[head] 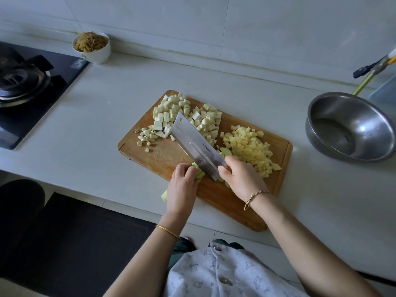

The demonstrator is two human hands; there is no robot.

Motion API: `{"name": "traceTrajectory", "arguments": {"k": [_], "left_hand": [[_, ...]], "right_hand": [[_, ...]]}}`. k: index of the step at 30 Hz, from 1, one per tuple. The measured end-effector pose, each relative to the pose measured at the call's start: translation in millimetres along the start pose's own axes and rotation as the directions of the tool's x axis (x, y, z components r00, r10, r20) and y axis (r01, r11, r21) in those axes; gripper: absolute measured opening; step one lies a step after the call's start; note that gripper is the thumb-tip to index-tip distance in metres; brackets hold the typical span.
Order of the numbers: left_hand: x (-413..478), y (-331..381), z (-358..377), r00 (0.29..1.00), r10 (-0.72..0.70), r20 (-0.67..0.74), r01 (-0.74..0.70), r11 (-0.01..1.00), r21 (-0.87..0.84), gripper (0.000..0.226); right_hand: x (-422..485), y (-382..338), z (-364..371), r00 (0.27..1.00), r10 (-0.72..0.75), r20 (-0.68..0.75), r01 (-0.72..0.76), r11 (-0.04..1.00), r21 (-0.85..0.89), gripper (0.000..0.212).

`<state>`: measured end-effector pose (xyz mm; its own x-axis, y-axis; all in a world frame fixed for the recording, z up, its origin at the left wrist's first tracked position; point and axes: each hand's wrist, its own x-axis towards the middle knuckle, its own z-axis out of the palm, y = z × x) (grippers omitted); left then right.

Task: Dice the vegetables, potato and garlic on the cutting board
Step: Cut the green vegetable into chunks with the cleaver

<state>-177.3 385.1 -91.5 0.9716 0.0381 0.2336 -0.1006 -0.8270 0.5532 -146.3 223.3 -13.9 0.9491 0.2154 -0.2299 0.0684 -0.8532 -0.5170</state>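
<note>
A wooden cutting board [216, 196] lies on the white counter. At its far side sits a pile of pale white-green diced vegetable [171, 113], with chopped garlic pieces [146, 136] to the left and yellow diced potato [249, 150] to the right. My left hand [183, 185] presses down on a pale green vegetable strip [198, 173] that sticks out over the board's near edge. My right hand [240, 177] grips the handle of a steel cleaver [196, 144]. The cleaver's blade rests across the green strip, right beside my left fingers.
A steel bowl [351, 127] stands on the counter to the right, with a yellow-handled tool [372, 71] and a clear container behind it. A white bowl of shredded food [92, 47] sits at the back left. The black gas stove [27, 86] fills the left side.
</note>
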Motion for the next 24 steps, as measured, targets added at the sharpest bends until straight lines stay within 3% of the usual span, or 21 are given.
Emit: {"name": "traceTrajectory", "arguments": {"k": [10,18,24], "left_hand": [[0,1,0,1.000,-0.012,0.013,0.012,1.000,-0.010,0.026],[-5,-10,-4,1.000,-0.002,0.011,0.001,0.999,0.039,0.043],[-1,-5,-2,1.000,-0.019,0.012,0.018,1.000,0.021,0.037]], "right_hand": [[8,-8,12,0.998,-0.040,0.047,0.046,0.989,-0.141,0.021],[6,3,13,0.999,0.043,-0.014,-0.043,0.999,0.024,0.034],[3,2,1,0.999,0.027,-0.044,-0.024,0.996,0.081,0.038]]}}
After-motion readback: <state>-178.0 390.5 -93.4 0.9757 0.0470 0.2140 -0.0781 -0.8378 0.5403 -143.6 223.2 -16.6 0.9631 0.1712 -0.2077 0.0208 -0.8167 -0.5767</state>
